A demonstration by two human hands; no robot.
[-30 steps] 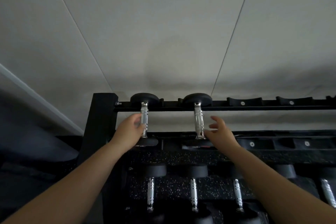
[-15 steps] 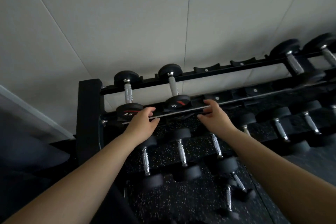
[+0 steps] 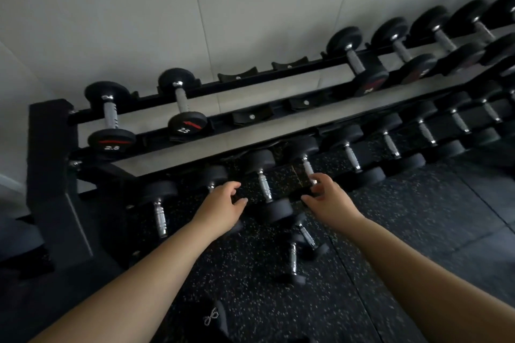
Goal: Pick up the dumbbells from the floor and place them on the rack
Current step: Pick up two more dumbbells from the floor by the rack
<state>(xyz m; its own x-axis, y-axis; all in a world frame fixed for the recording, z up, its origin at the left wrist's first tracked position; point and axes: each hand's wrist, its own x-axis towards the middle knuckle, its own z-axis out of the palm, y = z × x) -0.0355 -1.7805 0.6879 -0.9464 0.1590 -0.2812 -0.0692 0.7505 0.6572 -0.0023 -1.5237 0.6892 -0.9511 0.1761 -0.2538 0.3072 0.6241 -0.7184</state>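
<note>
Two small black 2.5 dumbbells (image 3: 111,120) (image 3: 184,104) rest in the left cradles of the black rack's (image 3: 50,170) top rail. On the speckled floor below lies a row of several chrome-handled dumbbells (image 3: 264,186). Two more dumbbells (image 3: 292,257) (image 3: 308,237) lie loose nearer to me. My left hand (image 3: 223,210) hovers over the floor row, fingers apart, holding nothing. My right hand (image 3: 331,202) reaches out beside it, fingers spread, its fingertips near one dumbbell's handle (image 3: 308,167).
Larger dumbbells (image 3: 359,64) fill the rack's right part, with empty cradles (image 3: 250,117) between them and the small pair. A grey panelled wall stands behind. A dark shoe (image 3: 211,317) shows at the bottom. Rubber floor mat (image 3: 418,217) spreads to the right.
Both hands have left the rack's top rail and dropped towards the dumbbells on the floor. My view has tilted down and to the right, showing more of the rack.
</note>
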